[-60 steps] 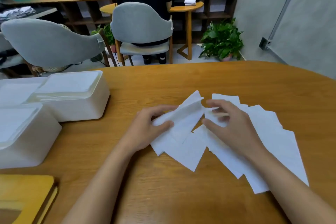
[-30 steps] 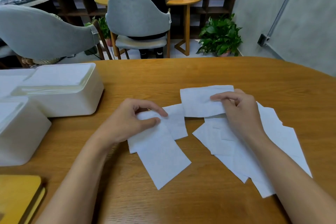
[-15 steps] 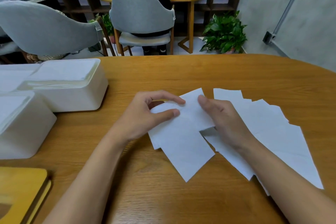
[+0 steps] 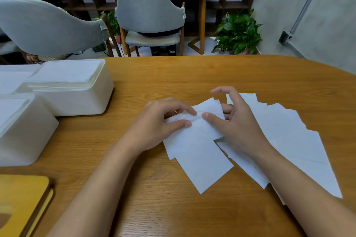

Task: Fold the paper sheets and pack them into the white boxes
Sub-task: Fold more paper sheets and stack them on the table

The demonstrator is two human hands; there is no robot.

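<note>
Your left hand [image 4: 159,121] and right hand [image 4: 236,127] both pinch one paper sheet [image 4: 202,121] mid-fold, the white boxes [image 4: 81,98] at the left hold stacks [image 4: 65,72], and many loose sheets [image 4: 292,138] wait at the right.

Left hand [image 4: 159,123] and right hand [image 4: 238,123] meet, thumbs pinching against fingers, right index finger raised.
</note>
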